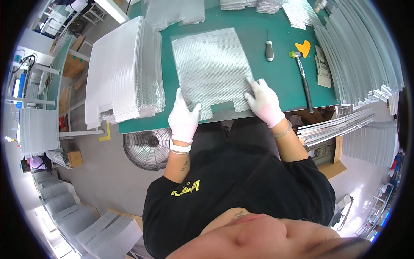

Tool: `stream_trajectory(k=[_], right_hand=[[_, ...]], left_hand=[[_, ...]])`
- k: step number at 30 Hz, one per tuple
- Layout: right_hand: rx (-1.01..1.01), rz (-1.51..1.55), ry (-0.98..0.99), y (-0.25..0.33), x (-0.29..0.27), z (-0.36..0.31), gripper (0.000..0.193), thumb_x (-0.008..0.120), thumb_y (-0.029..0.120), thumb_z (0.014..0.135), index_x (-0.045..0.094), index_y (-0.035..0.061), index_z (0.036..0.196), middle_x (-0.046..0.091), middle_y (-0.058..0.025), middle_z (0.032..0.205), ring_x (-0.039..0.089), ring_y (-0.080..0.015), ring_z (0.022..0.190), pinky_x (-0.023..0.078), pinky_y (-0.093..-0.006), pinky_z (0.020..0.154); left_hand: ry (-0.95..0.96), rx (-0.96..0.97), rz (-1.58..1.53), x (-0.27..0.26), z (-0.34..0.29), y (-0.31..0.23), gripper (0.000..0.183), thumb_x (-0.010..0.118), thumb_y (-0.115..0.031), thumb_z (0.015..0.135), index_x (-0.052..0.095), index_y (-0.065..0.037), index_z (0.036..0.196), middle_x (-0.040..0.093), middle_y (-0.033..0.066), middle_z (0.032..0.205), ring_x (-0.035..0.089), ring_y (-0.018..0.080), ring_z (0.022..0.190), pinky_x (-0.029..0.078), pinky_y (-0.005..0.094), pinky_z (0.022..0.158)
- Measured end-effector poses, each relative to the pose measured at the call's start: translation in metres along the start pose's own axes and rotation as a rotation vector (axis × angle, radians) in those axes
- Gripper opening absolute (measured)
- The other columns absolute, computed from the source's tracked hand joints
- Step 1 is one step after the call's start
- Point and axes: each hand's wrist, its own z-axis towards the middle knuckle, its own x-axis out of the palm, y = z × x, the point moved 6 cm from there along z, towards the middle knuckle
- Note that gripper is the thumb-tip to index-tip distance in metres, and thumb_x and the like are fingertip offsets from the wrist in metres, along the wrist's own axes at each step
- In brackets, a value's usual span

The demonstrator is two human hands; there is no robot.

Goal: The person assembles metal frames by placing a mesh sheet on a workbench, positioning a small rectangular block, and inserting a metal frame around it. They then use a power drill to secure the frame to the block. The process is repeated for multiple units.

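A silvery mesh sheet (211, 64) with a notch in its near edge lies in front of me on the green tabletop (267, 86). My left hand (184, 117), in a white glove, is closed on the sheet's near left corner, thumb on top and fingers along the side. At the near right corner, my right hand (264, 102), also gloved, grips the edge with its thumb over the mesh. Part of the fingers of both hands is hidden. A grey strip (235, 114) shows under the sheet's near edge.
Left of the sheet stands a tall stack of mesh sheets (116, 69). To the right lie a screwdriver (269, 51), a hammer (304, 80) and an orange piece (303, 48). Long stacked panels (362, 52) border the right side. A floor fan (148, 149) stands below the table's left front.
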Motion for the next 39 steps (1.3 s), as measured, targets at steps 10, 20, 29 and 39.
stream_trajectory(k=[10, 20, 29, 39], right_hand=[[0.223, -0.044, -0.295, -0.17, -0.113, 0.178, 0.047, 0.056, 0.041, 0.088, 0.07, 0.003, 0.111, 0.07, -0.0249, 0.108, 0.065, -0.041, 0.106, 0.051, -0.0461, 0.095], [0.48, 0.004, -0.145, -0.333, -0.12, 0.295, 0.083, 0.067, 0.06, 0.08, 0.054, 0.0048, 0.14, 0.059, -0.0234, 0.139, 0.06, -0.037, 0.124, 0.048, -0.0445, 0.103], [0.368, 0.087, -0.403, -0.386, -0.133, 0.332, 0.052, 0.069, 0.04, 0.083, 0.065, -0.0026, 0.114, 0.069, -0.0203, 0.105, 0.068, -0.035, 0.1, 0.054, -0.0397, 0.088], [0.656, 0.644, -1.053, -0.247, -0.201, 0.255, 0.072, 0.077, 0.017, 0.086, 0.041, -0.0025, 0.146, 0.05, -0.0231, 0.143, 0.058, -0.03, 0.125, 0.048, -0.0331, 0.1]], left_hand=[[0.167, 0.391, 0.316, 0.001, 0.023, -0.01, 0.059, 0.074, -0.028, 0.082, 0.059, -0.012, 0.137, 0.046, 0.0153, 0.15, 0.032, 0.0456, 0.143, 0.022, 0.0595, 0.119], [-0.019, 0.359, 0.288, -0.017, 0.026, -0.027, 0.066, 0.072, -0.034, 0.082, 0.055, -0.008, 0.139, 0.035, 0.022, 0.156, 0.028, 0.0474, 0.145, 0.019, 0.0612, 0.119], [-0.041, 0.401, 0.109, -0.024, 0.018, -0.04, 0.071, 0.069, -0.018, 0.08, 0.046, -0.006, 0.146, 0.031, 0.0224, 0.158, 0.025, 0.0465, 0.147, 0.024, 0.0572, 0.119], [-0.057, 0.358, 0.018, -0.03, -0.014, -0.023, 0.075, 0.074, -0.021, 0.079, 0.045, -0.007, 0.147, 0.032, 0.0229, 0.157, 0.027, 0.0475, 0.145, 0.023, 0.0565, 0.119]])
